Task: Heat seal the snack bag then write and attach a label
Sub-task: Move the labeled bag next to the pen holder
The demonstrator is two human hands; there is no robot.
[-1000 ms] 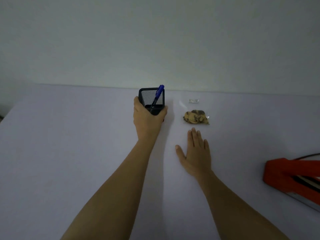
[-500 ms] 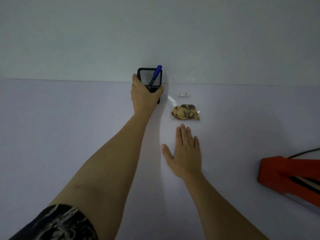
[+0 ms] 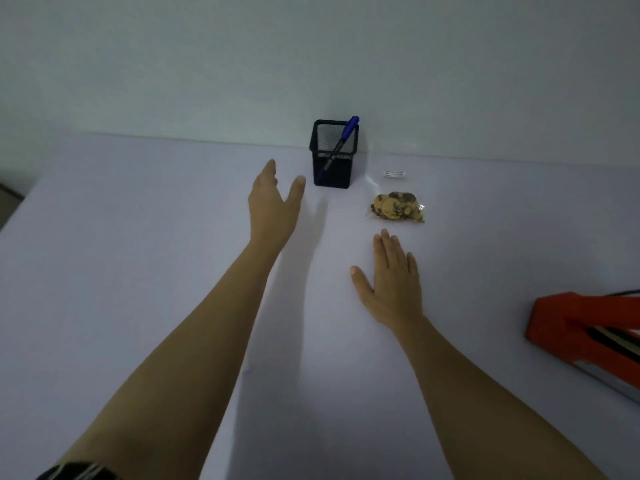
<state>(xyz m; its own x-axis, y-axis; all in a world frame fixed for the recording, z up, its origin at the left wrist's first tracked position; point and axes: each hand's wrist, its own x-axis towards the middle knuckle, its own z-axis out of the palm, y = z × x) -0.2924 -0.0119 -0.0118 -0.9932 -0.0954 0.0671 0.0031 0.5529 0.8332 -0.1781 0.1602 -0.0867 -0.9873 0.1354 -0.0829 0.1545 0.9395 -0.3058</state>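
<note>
While the pale counter (image 3: 138, 271) runs back to the wall, a red heat sealer (image 3: 568, 323) sits at its right edge, partly cut off by the view. Left hand (image 3: 273, 202) reaches forward with straight fingers and thumb spread wide, holding nothing, just left of a black mesh pen holder (image 3: 332, 168). Right hand (image 3: 391, 282) lies palm down on the counter, fingers close together, thumb out, empty. Near its fingertips but apart from them lies the clear snack bag (image 3: 396, 207) of cookies, right of the holder. A blue pen (image 3: 348, 131) leans inside the holder. Beyond the bag lies a small white label (image 3: 394, 174).
</note>
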